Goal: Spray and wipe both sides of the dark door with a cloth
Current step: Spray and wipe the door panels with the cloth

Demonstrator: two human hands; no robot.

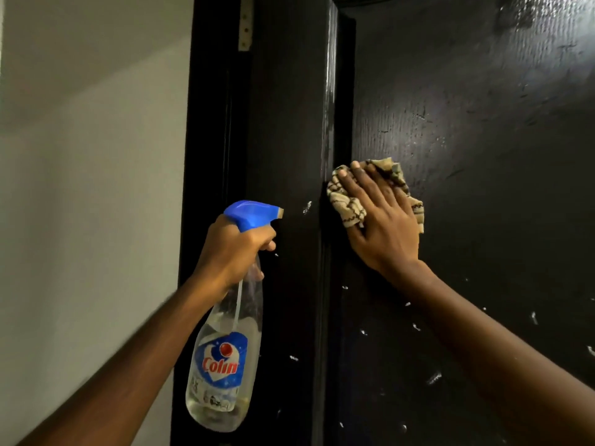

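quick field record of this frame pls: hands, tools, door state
left hand: grips spray bottle at the neck, nozzle pointing right toward the dark surface
right hand: straight fingers press cloth against door
door state: dark, glossy, white flecks below the cloth
background: pale wall at left, hinge at top
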